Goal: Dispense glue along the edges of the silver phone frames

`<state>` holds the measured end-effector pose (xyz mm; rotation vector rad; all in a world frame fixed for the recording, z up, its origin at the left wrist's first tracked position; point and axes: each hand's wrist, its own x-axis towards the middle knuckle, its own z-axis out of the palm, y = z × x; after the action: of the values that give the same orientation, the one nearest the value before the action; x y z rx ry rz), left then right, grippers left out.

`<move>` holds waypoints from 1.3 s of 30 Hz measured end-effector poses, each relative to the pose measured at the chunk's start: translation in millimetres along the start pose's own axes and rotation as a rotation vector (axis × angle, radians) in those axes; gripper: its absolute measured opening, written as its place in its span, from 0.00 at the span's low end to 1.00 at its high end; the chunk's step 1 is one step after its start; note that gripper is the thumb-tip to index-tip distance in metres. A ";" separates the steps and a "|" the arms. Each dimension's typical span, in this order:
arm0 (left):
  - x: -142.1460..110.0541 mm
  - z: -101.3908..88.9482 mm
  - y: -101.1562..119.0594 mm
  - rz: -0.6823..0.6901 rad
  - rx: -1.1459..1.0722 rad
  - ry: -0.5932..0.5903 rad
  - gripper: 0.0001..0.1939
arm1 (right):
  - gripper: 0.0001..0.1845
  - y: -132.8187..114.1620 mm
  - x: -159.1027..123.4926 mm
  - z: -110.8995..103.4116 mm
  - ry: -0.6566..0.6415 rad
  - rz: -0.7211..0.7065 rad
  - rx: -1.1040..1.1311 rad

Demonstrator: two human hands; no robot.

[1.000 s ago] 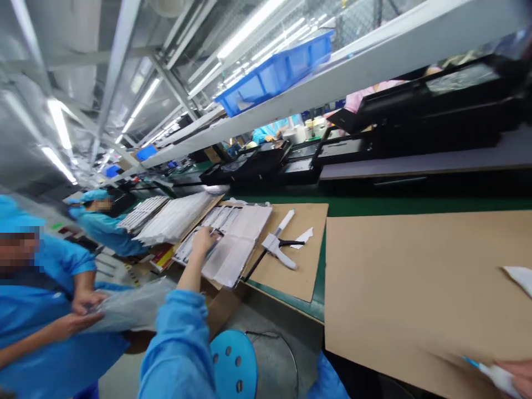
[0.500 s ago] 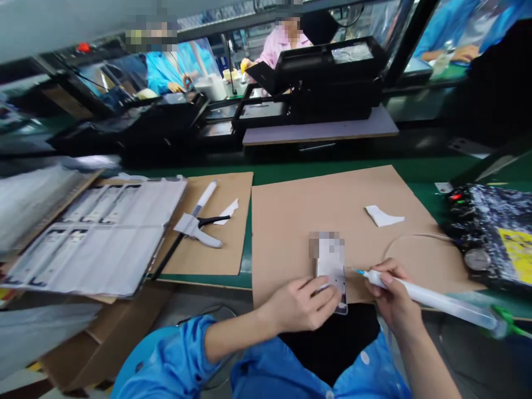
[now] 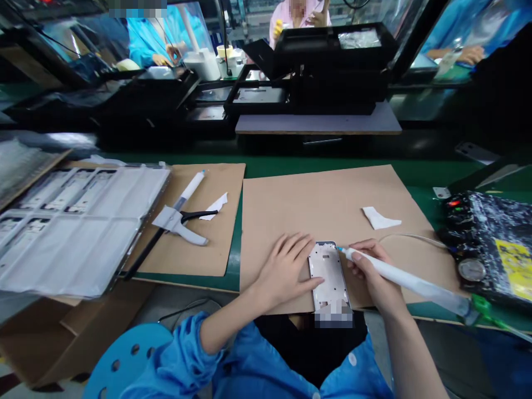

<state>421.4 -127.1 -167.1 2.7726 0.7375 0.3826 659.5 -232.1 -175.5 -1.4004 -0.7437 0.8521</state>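
A flat silver phone frame (image 3: 328, 274) lies on the cardboard sheet at its front edge, its lower end partly blurred out. My left hand (image 3: 286, 269) rests beside it with fingers stretched out flat, the fingertips by the upper left edge and the thumb over the frame's face. In my right hand (image 3: 369, 269) is a white dispensing syringe (image 3: 409, 282) with a blue needle tip, gripped near its front end. That tip is at the frame's upper right corner; whether it touches cannot be made out. A green fitting and a tube join the syringe's rear end.
A white tray (image 3: 103, 233) holding several phone frames sits at left. Beside it, another syringe (image 3: 191, 185) and a black-and-white tool (image 3: 187, 227) lie on cardboard (image 3: 220, 244). A paper scrap (image 3: 380, 218) and a control box (image 3: 490, 244) are at right. People work across the bench.
My left hand has opened out and shifted to the frame's left side. The phone frame now lies with its other end toward me. The syringe tip has come to its upper right corner.
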 end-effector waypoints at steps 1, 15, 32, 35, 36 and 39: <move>-0.2 1.5 -1.0 0.005 -0.006 0.003 0.46 | 0.19 -1.7 3.3 1.6 -0.015 -0.011 -0.041; -1.9 3.6 -0.5 0.026 0.003 0.018 0.44 | 0.14 -2.5 2.5 9.3 0.012 -0.140 -0.298; -1.7 4.0 -0.1 0.018 -0.001 0.010 0.45 | 0.19 -0.6 2.9 9.0 0.037 -0.112 -0.331; -1.4 3.6 -0.3 0.014 -0.006 0.013 0.45 | 0.17 -0.5 2.5 8.9 0.038 -0.131 -0.337; -1.2 3.4 -0.4 0.011 -0.009 0.011 0.44 | 0.16 -0.6 2.3 9.0 0.035 -0.136 -0.337; -0.9 3.2 -0.1 0.006 -0.017 -0.001 0.44 | 0.16 -1.3 1.9 9.7 0.038 -0.145 -0.341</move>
<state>421.6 -128.0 -170.3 2.7597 0.7228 0.3863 652.3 -225.4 -173.9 -1.6351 -0.9823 0.6016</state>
